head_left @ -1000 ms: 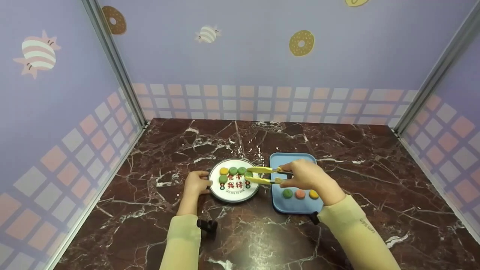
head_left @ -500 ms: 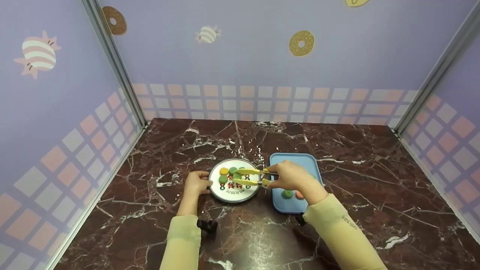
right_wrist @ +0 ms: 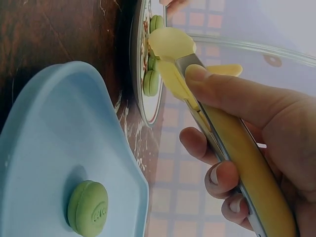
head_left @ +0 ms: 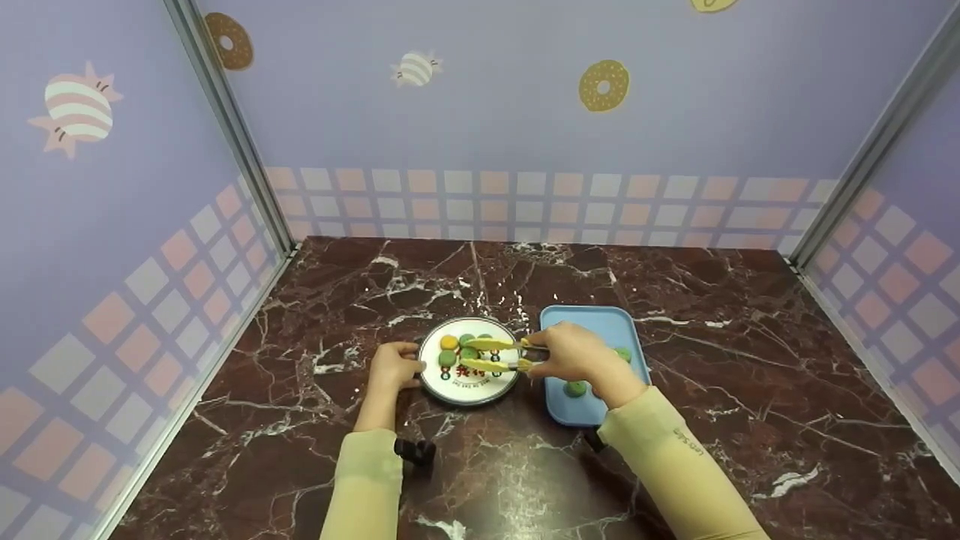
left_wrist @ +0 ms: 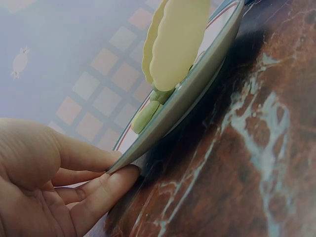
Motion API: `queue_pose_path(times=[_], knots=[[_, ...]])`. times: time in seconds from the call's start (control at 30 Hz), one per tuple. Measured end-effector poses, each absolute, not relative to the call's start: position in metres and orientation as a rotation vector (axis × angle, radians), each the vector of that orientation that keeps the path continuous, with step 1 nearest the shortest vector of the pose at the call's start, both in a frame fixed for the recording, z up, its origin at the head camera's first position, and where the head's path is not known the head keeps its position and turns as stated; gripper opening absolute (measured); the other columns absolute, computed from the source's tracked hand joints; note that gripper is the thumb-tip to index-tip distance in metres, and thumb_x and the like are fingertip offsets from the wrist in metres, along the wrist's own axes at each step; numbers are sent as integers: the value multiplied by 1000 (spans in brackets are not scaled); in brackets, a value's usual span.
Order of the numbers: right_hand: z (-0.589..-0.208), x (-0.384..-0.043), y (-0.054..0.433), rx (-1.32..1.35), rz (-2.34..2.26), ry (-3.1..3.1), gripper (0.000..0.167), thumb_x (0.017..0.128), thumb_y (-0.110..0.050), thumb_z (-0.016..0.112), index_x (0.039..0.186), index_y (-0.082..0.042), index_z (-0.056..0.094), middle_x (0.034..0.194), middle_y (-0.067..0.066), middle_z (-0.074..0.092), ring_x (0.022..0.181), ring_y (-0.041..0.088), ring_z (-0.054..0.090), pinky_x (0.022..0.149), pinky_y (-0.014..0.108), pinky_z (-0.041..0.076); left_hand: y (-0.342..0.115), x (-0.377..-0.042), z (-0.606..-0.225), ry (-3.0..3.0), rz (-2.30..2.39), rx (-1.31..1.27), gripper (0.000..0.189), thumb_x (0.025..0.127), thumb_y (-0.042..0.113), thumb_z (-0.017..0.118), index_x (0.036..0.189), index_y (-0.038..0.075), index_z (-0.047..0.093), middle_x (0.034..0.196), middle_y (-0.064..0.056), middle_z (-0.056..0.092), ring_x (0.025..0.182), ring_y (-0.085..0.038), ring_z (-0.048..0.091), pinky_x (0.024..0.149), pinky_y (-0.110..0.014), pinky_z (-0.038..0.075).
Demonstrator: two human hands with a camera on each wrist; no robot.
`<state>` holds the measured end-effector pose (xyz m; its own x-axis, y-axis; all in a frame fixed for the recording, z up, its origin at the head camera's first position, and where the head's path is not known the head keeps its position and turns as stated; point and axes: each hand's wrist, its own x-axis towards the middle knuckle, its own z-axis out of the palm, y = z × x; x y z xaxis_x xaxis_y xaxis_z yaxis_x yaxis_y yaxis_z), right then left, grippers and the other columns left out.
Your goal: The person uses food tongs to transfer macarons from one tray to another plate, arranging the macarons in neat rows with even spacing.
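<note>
My left hand (head_left: 394, 366) pinches the left rim of a round white plate (head_left: 469, 394) with red lettering, thumb above and fingers beneath in the left wrist view. In my right hand (head_left: 581, 354) is a pair of tongs (left_wrist: 180, 44) with metal arms and yellow scalloped tips. Those tips reach over the plate, on either side of a green macaron (head_left: 469, 353); whether they touch it I cannot tell. Also on the plate lie a yellow macaron (head_left: 448, 342), another green macaron (head_left: 447, 358) beside it, and more green ones behind, partly covered by the tongs.
Right of the plate stands a blue tray (head_left: 592, 321), partly under my right hand and forearm. Green macarons (head_left: 575, 388) show on it; others are hidden by the arm. Both stand on a dark red marbled table (head_left: 300, 457) with lilac patterned walls (head_left: 487, 135) around it.
My right hand has moved left with the tongs, bringing the green macaron from the plate's right side to its middle, near the others. The left hand has stayed at the rim.
</note>
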<state>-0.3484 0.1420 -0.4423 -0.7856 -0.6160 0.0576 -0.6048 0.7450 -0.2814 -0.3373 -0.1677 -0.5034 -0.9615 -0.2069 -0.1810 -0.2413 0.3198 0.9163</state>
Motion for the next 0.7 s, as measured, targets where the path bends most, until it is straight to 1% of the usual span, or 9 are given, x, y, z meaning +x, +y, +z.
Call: queue_pose_path(times=[0.17, 0.27, 0.4, 0.57, 0.7], knots=[[-443, -349, 142, -1021, -439, 2906, 21, 84, -24, 85, 100, -13, 77, 72, -5, 56, 67, 17, 50, 59, 38, 49, -167, -338, -504, 2528, 1757, -426, 46, 94, -12, 68, 138, -17, 59, 132, -37, 62, 88, -36, 73, 65, -31, 68], [-444, -350, 142, -1028, -434, 2905, 24, 84, -24, 85, 104, -13, 78, 74, -4, 59, 68, 18, 51, 59, 39, 50, -167, -338, -504, 2523, 1760, -431, 46, 94, -12, 68, 139, -16, 59, 133, -38, 62, 93, -39, 73, 65, -31, 68], [-446, -351, 142, -1024, -441, 2904, 29, 84, -25, 85, 111, -14, 80, 80, 3, 67, 70, 19, 54, 62, 41, 52, -167, -337, -504, 2520, 1763, -439, 46, 94, -12, 69, 139, -16, 59, 133, -38, 62, 97, -42, 73, 65, -31, 68], [-447, -350, 142, -1022, -442, 2909, 29, 84, -26, 87, 109, -13, 79, 82, 7, 70, 71, 21, 56, 64, 44, 54, -166, -337, -502, 2515, 1763, -451, 47, 94, -12, 69, 139, -15, 60, 134, -37, 62, 101, -42, 72, 67, -32, 68], [-447, -349, 141, -1011, -443, 2911, 31, 84, -27, 88, 111, -13, 79, 87, 10, 72, 73, 22, 58, 65, 47, 55, -166, -337, -502, 2519, 1755, -446, 47, 93, -11, 69, 139, -15, 59, 134, -37, 62, 103, -42, 72, 67, -32, 68]])
